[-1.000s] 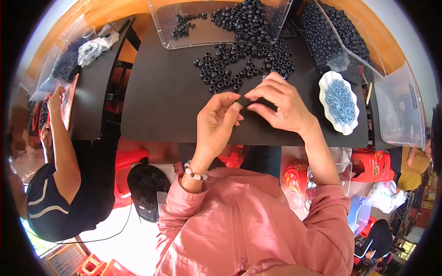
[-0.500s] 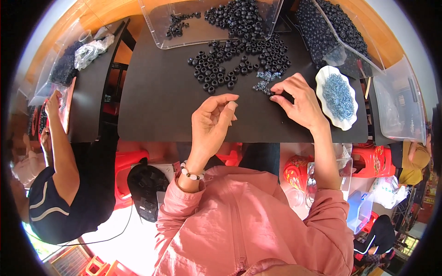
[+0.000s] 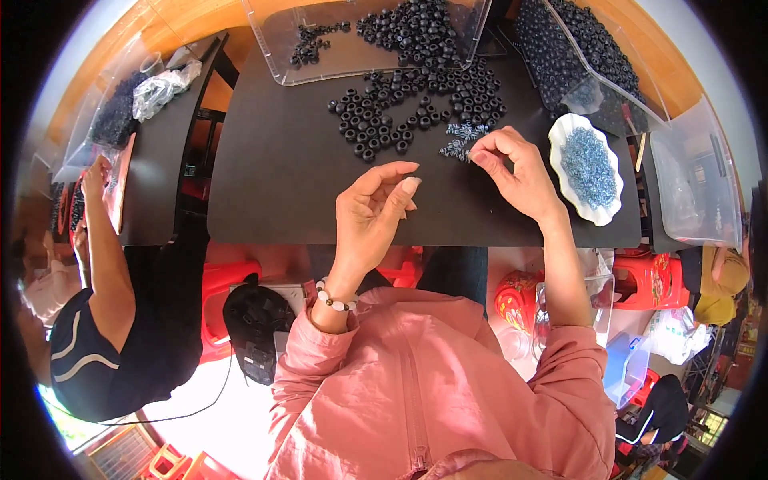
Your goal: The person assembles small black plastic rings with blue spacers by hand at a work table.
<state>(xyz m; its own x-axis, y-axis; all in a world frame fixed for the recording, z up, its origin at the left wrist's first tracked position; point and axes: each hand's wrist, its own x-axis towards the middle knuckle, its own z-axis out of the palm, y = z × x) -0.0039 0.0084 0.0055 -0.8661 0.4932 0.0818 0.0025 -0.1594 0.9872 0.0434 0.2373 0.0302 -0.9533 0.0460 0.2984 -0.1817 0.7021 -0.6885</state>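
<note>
Right hand [image 3: 518, 172] pinching at blue clips [image 3: 458, 141]; left hand [image 3: 374, 210] half-curled, contents unclear. Most black rings [image 3: 416, 100] apparently unassembled — early.

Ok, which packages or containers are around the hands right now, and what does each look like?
Clear plastic tray: top centre, tipped, spilling black rings.
Clear plastic bin: upper right, full of black rings.
White scalloped dish: beside the right hand, holding blue pieces.
Clear bag: upper left, crumpled.
No labels or screens.

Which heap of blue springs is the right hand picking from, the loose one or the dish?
The small loose heap of blue springs on the black mat; the right hand pinches at its edge. The white scalloped dish lies apart, untouched.
</note>
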